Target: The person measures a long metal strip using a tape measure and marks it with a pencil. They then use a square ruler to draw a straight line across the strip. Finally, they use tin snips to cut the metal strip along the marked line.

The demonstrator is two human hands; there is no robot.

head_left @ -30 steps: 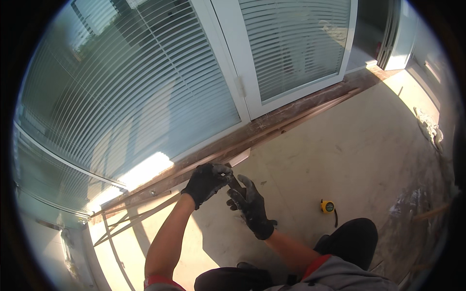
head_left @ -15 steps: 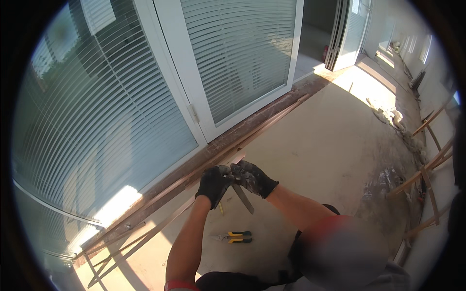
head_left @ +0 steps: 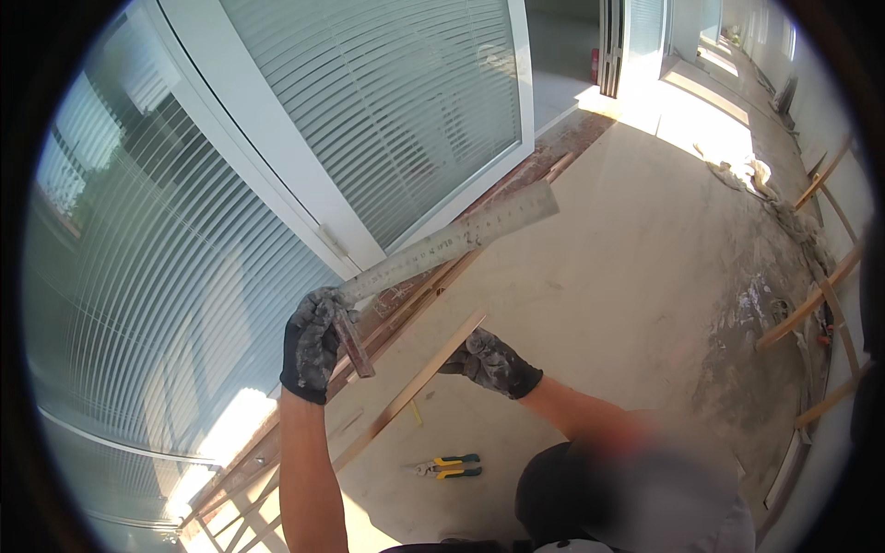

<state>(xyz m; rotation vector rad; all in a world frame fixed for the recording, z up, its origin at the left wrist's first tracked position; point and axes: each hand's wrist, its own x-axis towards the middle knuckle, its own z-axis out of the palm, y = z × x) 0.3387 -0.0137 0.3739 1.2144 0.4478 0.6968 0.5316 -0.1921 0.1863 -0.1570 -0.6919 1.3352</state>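
My left hand (head_left: 312, 346), in a dusty black glove, is closed around the corner of a try square (head_left: 452, 241). The square's long marked metal blade points up and right, and its short reddish stock hangs down and right of the glove. My right hand (head_left: 498, 364), gloved alike, grips a long thin wooden strip (head_left: 419, 380) near its upper end. That strip slants down and left, its far end reaching other strips by the door sill. A gap separates the two hands. Below them, a cutting tool like snips (head_left: 447, 466) with yellow-and-black handles lies on the floor, near a thin yellow stick (head_left: 417, 413).
White glazed doors (head_left: 387, 120) with blinds stand at the left and ahead. Along their sill run long brown strips (head_left: 442, 276). Wooden slats (head_left: 811, 295) lean at the right wall, beside crumpled sheeting (head_left: 761, 180). Bright sunlight falls on the concrete floor (head_left: 627, 276) ahead.
My hands have parted. The left has moved left, and the square's blade has swung from pointing down to up and right. The right moved slightly right and down, with the strip now showing.
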